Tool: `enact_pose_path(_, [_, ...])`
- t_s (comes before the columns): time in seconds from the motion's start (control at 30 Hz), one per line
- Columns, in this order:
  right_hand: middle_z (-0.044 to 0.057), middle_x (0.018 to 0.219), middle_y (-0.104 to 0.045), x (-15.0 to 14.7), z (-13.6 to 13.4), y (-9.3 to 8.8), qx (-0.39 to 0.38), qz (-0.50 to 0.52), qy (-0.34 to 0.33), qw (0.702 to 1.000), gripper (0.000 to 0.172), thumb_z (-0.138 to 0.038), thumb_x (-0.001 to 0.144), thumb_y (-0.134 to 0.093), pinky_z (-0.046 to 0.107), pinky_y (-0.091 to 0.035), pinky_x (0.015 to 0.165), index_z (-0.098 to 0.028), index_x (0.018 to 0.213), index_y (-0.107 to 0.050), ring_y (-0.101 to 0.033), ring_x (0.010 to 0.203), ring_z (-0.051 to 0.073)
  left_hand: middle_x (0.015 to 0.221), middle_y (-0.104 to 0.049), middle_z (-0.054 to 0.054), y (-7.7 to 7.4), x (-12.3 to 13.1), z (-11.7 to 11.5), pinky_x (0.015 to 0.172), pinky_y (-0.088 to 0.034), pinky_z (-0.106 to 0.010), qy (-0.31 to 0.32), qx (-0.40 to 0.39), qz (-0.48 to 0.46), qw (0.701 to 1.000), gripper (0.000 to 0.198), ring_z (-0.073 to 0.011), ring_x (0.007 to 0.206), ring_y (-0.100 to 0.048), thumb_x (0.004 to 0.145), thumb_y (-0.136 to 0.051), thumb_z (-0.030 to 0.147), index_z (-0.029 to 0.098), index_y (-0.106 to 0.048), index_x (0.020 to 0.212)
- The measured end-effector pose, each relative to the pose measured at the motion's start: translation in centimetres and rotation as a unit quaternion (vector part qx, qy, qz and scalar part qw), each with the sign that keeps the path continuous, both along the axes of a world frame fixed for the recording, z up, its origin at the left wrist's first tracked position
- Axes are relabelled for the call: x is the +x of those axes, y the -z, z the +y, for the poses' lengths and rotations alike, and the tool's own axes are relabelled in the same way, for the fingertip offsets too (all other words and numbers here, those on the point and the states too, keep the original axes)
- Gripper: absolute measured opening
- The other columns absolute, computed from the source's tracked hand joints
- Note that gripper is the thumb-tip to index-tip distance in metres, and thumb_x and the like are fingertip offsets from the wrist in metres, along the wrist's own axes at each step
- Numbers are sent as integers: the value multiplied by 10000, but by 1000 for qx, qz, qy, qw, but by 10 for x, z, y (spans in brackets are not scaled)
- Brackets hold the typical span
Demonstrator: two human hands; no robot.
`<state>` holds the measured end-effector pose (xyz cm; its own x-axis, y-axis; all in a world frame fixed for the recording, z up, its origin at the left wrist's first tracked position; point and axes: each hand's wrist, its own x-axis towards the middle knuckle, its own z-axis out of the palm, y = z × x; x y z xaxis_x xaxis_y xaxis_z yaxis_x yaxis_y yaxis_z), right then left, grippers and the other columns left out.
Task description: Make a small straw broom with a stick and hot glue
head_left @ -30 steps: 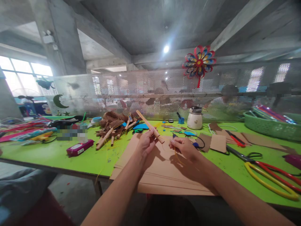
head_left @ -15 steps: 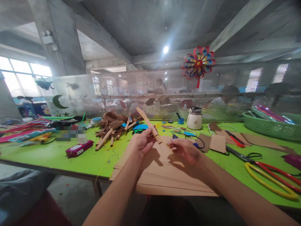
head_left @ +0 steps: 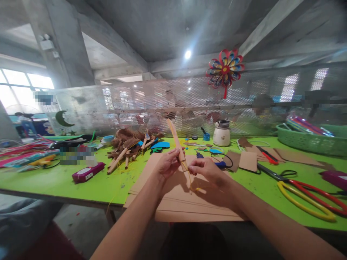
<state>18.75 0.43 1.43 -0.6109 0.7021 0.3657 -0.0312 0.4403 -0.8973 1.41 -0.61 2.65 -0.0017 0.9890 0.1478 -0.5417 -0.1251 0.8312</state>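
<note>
1. Left hand (head_left: pixel 166 165) is clamped on the tube (head_left: pixel 177 141), tilted above the cardboard (head_left: pixel 176 206) on the desk (head_left: pixel 116 186).
2. Right hand (head_left: pixel 210 170) is by its lower end; I cannot tell if it grips the string (head_left: pixel 190 180).

On the table (head_left: pixel 108 187) the sheets (head_left: pixel 187 209) lie beneath the left hand (head_left: pixel 168 162), the tube (head_left: pixel 176 139) in it and the right hand (head_left: pixel 207 169), with power strip (head_left: pixel 88 172) and heap of rolls (head_left: pixel 126 141) to the left, scissors (head_left: pixel 287 179) and basket (head_left: pixel 300 140) to the right, and jug (head_left: pixel 221 135) behind, before the mesh screen (head_left: pixel 151 95).
</note>
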Motion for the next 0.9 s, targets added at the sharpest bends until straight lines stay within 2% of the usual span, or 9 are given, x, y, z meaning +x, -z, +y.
enact_pose_path(0.27, [-22, 636, -472, -3, 8, 6, 57, -23, -18, 998, 127, -225, 734, -532, 246, -342, 548, -179, 627, -483, -421, 588, 108, 728, -646, -47, 5, -4, 5, 599, -473, -217, 39, 28, 0, 999, 156, -109, 620, -584, 732, -705, 179, 91, -678, 858])
enact_pose_path(0.4, [-11, 643, -492, -6, 8, 9, 63, -30, -20, 997, 106, -204, 741, -503, 245, -361, 528, -186, 641, -470, -446, 572, 112, 741, -648, -47, 7, -5, 7, 639, -490, -241, 35, 40, -7, 999, 176, -119, 642, -595, 730, -705, 191, 87, -682, 871])
enact_pose_path(0.63, [-25, 586, -504, -14, 10, 21, -28, -44, 1, 999, 101, -202, 667, -575, 229, -365, 473, -177, 614, -493, -437, 499, 91, 737, -641, -44, 9, -1, 7, 650, -497, -242, 39, 47, -7, 998, 173, -120, 655, -603, 736, -693, 171, 83, -679, 885])
enact_pose_path(0.7, [-24, 584, -528, -13, 10, 20, -76, -35, -12, 996, 110, -218, 654, -605, 223, -369, 463, -170, 621, -511, -448, 484, 85, 738, -642, -47, 9, 0, 7, 672, -508, -253, 38, 50, -11, 998, 163, -125, 665, -612, 753, -677, 172, 82, -675, 888])
enact_pose_path(0.83, [0, 622, -611, -8, 6, 13, -209, -2, -46, 977, 147, -254, 647, -636, 200, -355, 437, -161, 691, -531, -451, 435, 60, 782, -666, -75, 6, 0, 4, 808, -527, -351, 39, 64, -38, 996, 103, -189, 778, -660, 795, -631, 158, 85, -660, 861])
enact_pose_path(0.9, [4, 612, -632, -6, 5, 11, -230, -3, -54, 972, 147, -255, 665, -615, 189, -330, 414, -171, 727, -512, -430, 396, 53, 816, -675, -92, 4, 1, 3, 859, -518, -386, 45, 69, -51, 995, 89, -229, 846, -670, 810, -606, 144, 77, -655, 841])
